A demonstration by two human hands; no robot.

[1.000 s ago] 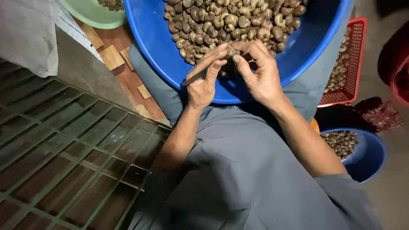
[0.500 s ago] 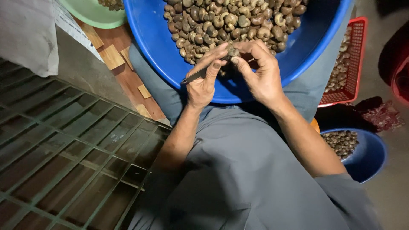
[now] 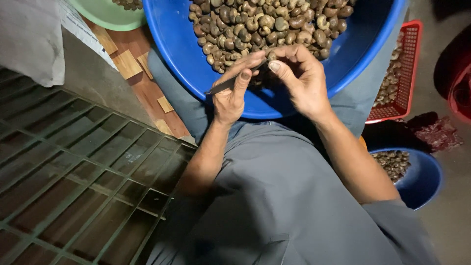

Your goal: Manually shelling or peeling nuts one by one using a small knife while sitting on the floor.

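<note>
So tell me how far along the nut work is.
Looks done: a small blue bowl at the person's right holds a modest batch of nuts, and a red basket holds more. In hand: the left hand holds a thin blade against something pinched by the right hand; what it is stays hidden. Left: the big blue basin is heaped with nuts, so most seems to remain.

- A dark green metal grate [image 3: 73, 176] fills the lower left, its bars forming rectangular openings.
- Reddish-brown wooden flooring [image 3: 147, 93] with paler tiles shows beside it.
- Bare grey floor [image 3: 454, 221] lies at right.
- Light is dim.
</note>
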